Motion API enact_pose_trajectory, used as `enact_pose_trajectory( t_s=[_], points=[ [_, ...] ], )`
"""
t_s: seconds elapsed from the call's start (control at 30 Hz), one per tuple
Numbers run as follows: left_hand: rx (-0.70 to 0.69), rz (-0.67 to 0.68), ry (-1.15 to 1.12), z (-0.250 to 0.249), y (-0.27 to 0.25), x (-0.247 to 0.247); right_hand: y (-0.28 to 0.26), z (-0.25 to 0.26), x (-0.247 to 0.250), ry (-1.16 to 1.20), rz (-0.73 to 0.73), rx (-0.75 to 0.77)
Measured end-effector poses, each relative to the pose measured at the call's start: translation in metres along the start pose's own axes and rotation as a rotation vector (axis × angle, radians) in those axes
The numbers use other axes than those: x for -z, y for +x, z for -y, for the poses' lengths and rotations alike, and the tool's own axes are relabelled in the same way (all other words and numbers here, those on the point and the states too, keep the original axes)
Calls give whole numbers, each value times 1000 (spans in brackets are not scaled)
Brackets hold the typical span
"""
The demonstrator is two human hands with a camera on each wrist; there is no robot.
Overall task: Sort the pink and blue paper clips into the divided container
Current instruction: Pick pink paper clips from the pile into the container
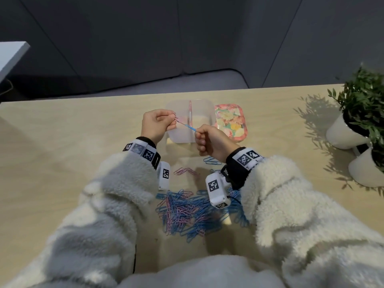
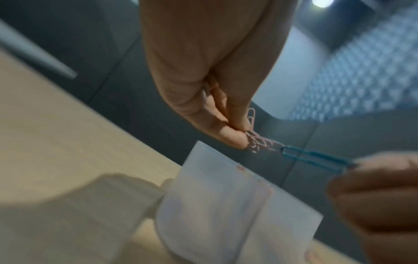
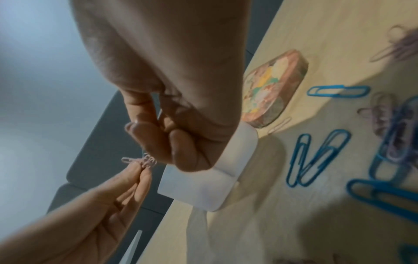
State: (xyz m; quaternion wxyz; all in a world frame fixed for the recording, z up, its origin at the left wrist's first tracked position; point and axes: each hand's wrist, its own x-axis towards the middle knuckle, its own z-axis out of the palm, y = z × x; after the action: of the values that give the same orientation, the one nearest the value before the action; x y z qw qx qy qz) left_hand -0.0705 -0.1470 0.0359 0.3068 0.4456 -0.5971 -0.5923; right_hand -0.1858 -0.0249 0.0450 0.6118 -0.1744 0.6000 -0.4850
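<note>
Above the clear divided container [image 1: 180, 135] my left hand [image 1: 156, 124] pinches a small bunch of pink paper clips [image 1: 180, 119], seen close up as pink clips [image 2: 260, 142] in the left wrist view. A blue paper clip [image 1: 190, 128] is hooked to that bunch, and my right hand [image 1: 209, 142] pinches its other end. The blue clip [image 2: 314, 159] stretches between both hands. A mixed heap of pink and blue clips [image 1: 187, 213] lies on the table near me. In the right wrist view the pink bunch [image 3: 144, 160] shows between my fingers.
A floral lid [image 1: 230, 121] lies right of the container. A few loose blue clips [image 1: 212, 161] and pink clips [image 1: 185, 171] lie between container and heap. Two white plant pots [image 1: 345, 134] stand at the right table edge.
</note>
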Motion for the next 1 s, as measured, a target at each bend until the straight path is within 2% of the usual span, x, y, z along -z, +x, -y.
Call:
enact_pose_trajectory(
  t_s=[0.07, 0.17, 0.23, 0.33, 0.47, 0.57, 0.67, 0.73, 0.8, 0.87, 0.93, 1.0],
  points=[
    [-47, 0, 95, -1, 2, -3, 2, -3, -3, -98, -107, 59],
    [-62, -22, 117, 0, 8, -9, 5, -7, -8, -297, -247, 227],
    [-25, -36, 95, 5, 12, -13, 4, -13, -9, -384, -267, 366],
    [46, -42, 123, 8, 14, -19, 2, -22, -7, -397, -297, 472],
    [75, -74, 263, 2, 22, -19, 7, -27, -1, -464, -334, 451],
    [12, -19, 528, -3, 25, -18, 12, -25, 3, -518, -326, 410],
    [-172, 66, 803, -6, 18, -14, 12, -24, 6, -586, -307, 405],
    [-362, 151, 799, -6, 10, -10, 10, -23, 6, -629, -303, 412],
    [-472, 279, 759, -2, 2, -6, 8, -22, 7, -685, -326, 433],
    [-417, 351, 754, 2, -6, -2, 7, -20, 8, -755, -355, 482],
    [-364, 363, 782, 2, -14, 2, 5, -17, 7, -831, -376, 520],
    [-390, 356, 830, 0, -20, 4, -1, -12, 7, -893, -412, 555]
  ],
)
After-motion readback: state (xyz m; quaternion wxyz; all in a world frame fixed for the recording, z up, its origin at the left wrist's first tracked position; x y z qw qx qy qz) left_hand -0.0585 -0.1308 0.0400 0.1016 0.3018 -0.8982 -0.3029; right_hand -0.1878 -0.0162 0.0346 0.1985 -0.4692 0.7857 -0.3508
